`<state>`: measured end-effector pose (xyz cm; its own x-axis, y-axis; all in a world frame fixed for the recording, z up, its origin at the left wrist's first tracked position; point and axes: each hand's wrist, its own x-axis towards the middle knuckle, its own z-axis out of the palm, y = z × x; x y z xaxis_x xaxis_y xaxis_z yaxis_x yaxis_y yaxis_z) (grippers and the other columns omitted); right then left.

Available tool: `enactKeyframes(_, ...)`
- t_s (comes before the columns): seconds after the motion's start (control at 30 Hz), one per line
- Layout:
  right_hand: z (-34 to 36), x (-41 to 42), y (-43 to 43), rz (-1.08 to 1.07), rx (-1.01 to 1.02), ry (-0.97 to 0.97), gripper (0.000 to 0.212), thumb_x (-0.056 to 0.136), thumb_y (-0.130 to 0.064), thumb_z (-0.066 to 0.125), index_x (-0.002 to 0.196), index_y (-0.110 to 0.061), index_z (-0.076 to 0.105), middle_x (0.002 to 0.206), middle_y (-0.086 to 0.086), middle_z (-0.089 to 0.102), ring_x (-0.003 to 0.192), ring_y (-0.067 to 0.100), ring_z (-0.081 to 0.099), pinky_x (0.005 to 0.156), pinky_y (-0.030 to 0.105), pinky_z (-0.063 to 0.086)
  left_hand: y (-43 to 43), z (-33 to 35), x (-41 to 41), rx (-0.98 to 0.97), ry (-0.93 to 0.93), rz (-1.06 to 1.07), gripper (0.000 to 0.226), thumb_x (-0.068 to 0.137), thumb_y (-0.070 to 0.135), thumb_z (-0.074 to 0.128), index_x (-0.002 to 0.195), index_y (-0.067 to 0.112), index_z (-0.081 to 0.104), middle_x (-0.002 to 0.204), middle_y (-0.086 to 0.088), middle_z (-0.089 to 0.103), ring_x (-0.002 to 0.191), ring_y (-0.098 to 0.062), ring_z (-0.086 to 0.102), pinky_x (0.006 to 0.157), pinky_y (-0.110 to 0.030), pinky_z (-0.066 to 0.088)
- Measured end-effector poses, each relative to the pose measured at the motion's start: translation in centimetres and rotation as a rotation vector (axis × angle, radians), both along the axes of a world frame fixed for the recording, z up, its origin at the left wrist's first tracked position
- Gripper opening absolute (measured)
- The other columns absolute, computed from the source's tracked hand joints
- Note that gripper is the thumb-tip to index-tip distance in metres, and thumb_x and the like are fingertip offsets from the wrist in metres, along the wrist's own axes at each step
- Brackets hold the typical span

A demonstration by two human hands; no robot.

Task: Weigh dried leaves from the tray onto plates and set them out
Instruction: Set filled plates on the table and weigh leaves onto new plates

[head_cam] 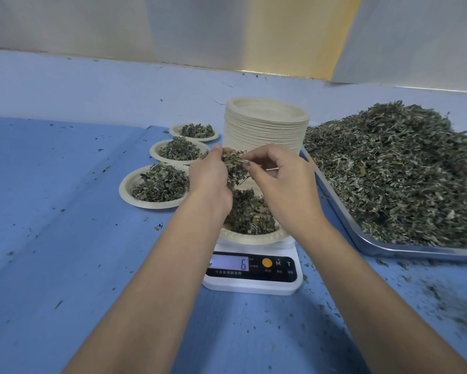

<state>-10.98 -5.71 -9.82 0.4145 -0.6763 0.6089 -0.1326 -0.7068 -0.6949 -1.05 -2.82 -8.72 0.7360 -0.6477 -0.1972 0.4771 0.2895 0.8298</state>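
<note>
Out on the blue counter, well to the left of the grips, three portions are already done and set out in a row running away from us: the near plate, the middle plate and the far plate, each carrying a mound of leaves. Now the action: the left grip is curled round a clump of dried leaves, held up in the air, and straight below it sits plate four, a paper plate on the kitchen scale, already well heaped. The display shows a 6, so this looks like the fine-tuning stage, though the target weight is anyone's guess from here. Just behind the grips rises the stack of empty paper plates, tall and barely dented. On to the right grip: thumb and forefinger pinch the same clump from the other side, seemingly teasing bits off it. Further right, the metal tray holds a big heap of dried leaves. So: three plates out, a fourth being topped up and not yet moved off the scale, and by that heap and that stack, many more portions to go.
</note>
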Motion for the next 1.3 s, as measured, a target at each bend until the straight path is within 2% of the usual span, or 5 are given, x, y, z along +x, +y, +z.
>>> enactKeyframes(0.13, 0.1, -0.4, -0.7, -0.058, -0.005, -0.038, 0.01, 0.087, -0.01, 0.066, 0.092, -0.019, 0.068, 0.091, -0.003, 0.067, 0.082, 0.009, 0.064, 0.074, 0.019, 0.051, -0.1, -0.1, 0.9, -0.058, 0.043, 0.026, 0.035, 0.101, 0.017, 0.042, 0.069, 0.01, 0.052, 0.043, 0.001, 0.056, 0.047, -0.013, 0.052, 0.061, -0.026, 0.044)
enactKeyframes(0.33, -0.2, -0.7, -1.4, -0.151, 0.006, -0.019, 0.007, 0.088, -0.012, 0.066, 0.093, -0.017, 0.068, 0.084, -0.007, 0.065, 0.077, 0.004, 0.061, 0.075, 0.02, 0.049, 0.3, 0.1, 1.7, -0.169, 0.138, 0.013, 0.034, 0.103, 0.014, 0.037, 0.071, 0.005, 0.048, 0.056, -0.01, 0.055, 0.04, -0.016, 0.051, 0.041, -0.017, 0.044)
enactKeyframes(0.53, -0.6, -1.1, -1.6, -0.171, 0.002, 0.089, 0.01, 0.089, -0.016, 0.065, 0.094, -0.02, 0.073, 0.071, -0.024, 0.059, 0.072, -0.007, 0.058, 0.069, 0.013, 0.047, 0.4, 0.1, 1.8, -0.174, 0.155, 0.03, 0.034, 0.103, 0.016, 0.038, 0.072, 0.006, 0.049, 0.049, -0.006, 0.055, 0.038, -0.014, 0.051, 0.039, -0.016, 0.045)
enactKeyframes(1.0, -0.7, -1.1, -1.6, -0.187, 0.018, 0.07, 0.016, 0.088, -0.018, 0.067, 0.102, -0.019, 0.076, 0.093, -0.008, 0.074, 0.083, -0.001, 0.062, 0.081, 0.015, 0.049, 0.2, -0.1, 1.7, -0.183, 0.167, 0.013, 0.031, 0.103, 0.012, 0.037, 0.074, 0.005, 0.047, 0.067, -0.013, 0.054, 0.039, -0.015, 0.05, 0.039, -0.017, 0.044)
enactKeyframes(1.3, -0.6, -1.1, -1.6, -0.153, 0.084, 0.053, 0.023, 0.091, -0.012, 0.062, 0.109, -0.022, 0.072, 0.097, -0.015, 0.07, 0.088, -0.001, 0.065, 0.087, 0.02, 0.052, 0.2, -0.2, 1.7, -0.155, 0.162, 0.007, 0.031, 0.102, 0.012, 0.039, 0.073, 0.005, 0.048, 0.07, -0.013, 0.056, 0.044, -0.015, 0.052, 0.044, -0.018, 0.048)
